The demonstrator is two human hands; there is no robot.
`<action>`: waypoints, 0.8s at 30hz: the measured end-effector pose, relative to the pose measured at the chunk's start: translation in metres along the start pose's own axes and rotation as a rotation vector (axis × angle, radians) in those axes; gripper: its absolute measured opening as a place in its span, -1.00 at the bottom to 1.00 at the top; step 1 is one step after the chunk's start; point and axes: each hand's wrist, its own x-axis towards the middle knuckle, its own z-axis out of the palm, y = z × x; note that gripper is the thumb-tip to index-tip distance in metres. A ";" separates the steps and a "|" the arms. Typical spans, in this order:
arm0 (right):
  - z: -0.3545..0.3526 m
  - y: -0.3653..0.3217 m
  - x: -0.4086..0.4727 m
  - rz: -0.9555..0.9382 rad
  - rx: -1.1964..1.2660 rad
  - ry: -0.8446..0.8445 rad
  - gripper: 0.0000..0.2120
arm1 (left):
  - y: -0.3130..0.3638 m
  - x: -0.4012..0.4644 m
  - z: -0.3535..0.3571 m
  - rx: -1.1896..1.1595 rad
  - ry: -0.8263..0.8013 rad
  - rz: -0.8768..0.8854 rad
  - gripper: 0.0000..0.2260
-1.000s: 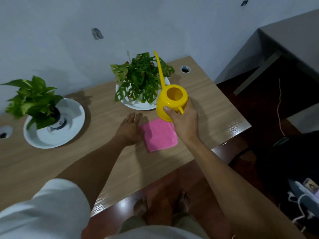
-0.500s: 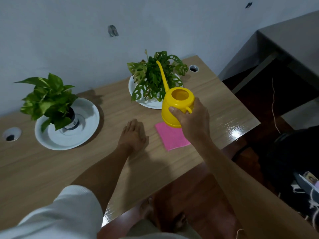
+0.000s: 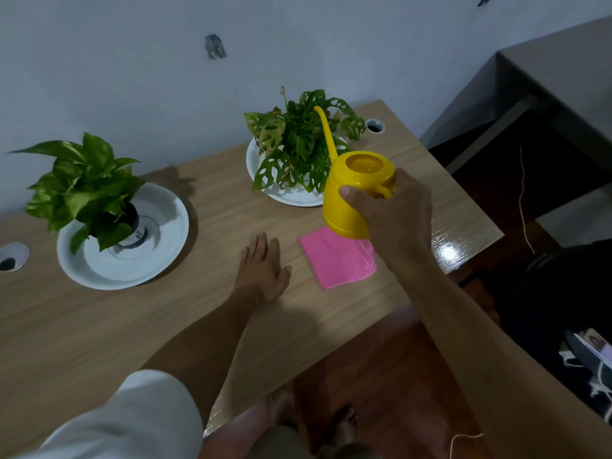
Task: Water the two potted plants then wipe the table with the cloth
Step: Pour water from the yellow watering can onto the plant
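My right hand grips the handle of a yellow watering can, held above the table with its long thin spout reaching up into the leaves of the holey-leafed plant. That plant stands in a white saucer at the back right. A second plant with broad leaves sits in a larger white saucer at the left. A pink cloth lies flat below the can. My left hand rests flat on the wooden table, left of the cloth, holding nothing.
Cable holes sit in the table at the far left and back right corner. The wall runs close behind the plants. A grey table stands to the right. My bare feet show on the floor below the table edge.
My left hand has slid left off the pink cloth and now lies beside it. The can stays lifted near the right plant, and my view has shifted left.
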 end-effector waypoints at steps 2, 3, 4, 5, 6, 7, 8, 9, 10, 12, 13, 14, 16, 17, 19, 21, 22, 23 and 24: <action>-0.003 -0.004 0.002 0.000 -0.008 0.011 -0.41 | 0.001 -0.001 -0.002 -0.004 -0.002 -0.002 -0.28; -0.004 -0.006 0.004 0.000 -0.011 0.013 -0.39 | 0.001 -0.001 -0.003 -0.001 -0.005 -0.001 -0.28; -0.005 -0.007 0.005 0.000 -0.019 0.013 -0.39 | 0.001 -0.001 -0.003 0.001 -0.009 -0.003 -0.28; -0.007 -0.009 0.006 0.000 -0.027 0.011 -0.39 | 0.001 -0.001 -0.004 0.004 -0.014 -0.007 -0.28; -0.008 -0.010 0.007 0.000 -0.032 0.010 -0.40 | 0.001 -0.001 -0.004 0.006 -0.021 -0.012 -0.28; -0.010 -0.011 0.008 -0.002 -0.032 0.009 -0.41 | 0.001 -0.001 -0.004 0.006 -0.029 -0.017 -0.28; -0.011 -0.012 0.008 -0.005 -0.030 0.005 -0.41 | 0.001 0.000 -0.003 0.006 -0.034 -0.021 -0.28; -0.013 -0.014 0.008 -0.009 -0.030 0.001 -0.41 | 0.001 0.000 -0.003 0.009 -0.037 -0.024 -0.28; -0.014 -0.015 0.008 -0.015 -0.031 -0.003 -0.41 | 0.001 0.000 -0.003 0.013 -0.039 -0.026 -0.28; -0.017 -0.016 0.007 -0.021 -0.030 -0.007 -0.43 | 0.001 0.001 -0.002 0.017 -0.039 -0.030 -0.27; -0.018 -0.016 0.007 -0.022 -0.026 -0.010 -0.45 | 0.001 0.001 -0.002 0.018 -0.039 -0.032 -0.27; -0.019 -0.016 0.007 -0.024 -0.020 -0.014 -0.46 | 0.001 0.001 -0.002 0.019 -0.038 -0.032 -0.27; -0.020 -0.016 0.006 -0.028 -0.016 -0.026 -0.45 | 0.002 0.000 -0.003 0.016 -0.038 -0.032 -0.28; -0.021 -0.015 0.005 -0.029 -0.019 -0.032 -0.45 | 0.003 0.000 -0.004 0.013 -0.040 -0.032 -0.28; -0.024 -0.015 0.004 -0.026 -0.029 -0.039 -0.45 | 0.003 0.000 -0.005 0.012 -0.040 -0.032 -0.28; -0.028 -0.014 0.002 -0.021 -0.043 -0.044 -0.47 | 0.004 0.000 -0.005 0.012 -0.038 -0.033 -0.28; -0.030 -0.014 0.001 -0.019 -0.046 -0.047 -0.48 | 0.003 0.000 -0.005 0.011 -0.036 -0.031 -0.28; -0.033 -0.014 -0.001 -0.020 -0.050 -0.047 -0.48 | 0.003 0.000 -0.005 0.010 -0.034 -0.028 -0.28; -0.035 -0.013 -0.002 -0.021 -0.058 -0.047 -0.48 | 0.002 0.000 -0.004 0.010 -0.030 -0.023 -0.28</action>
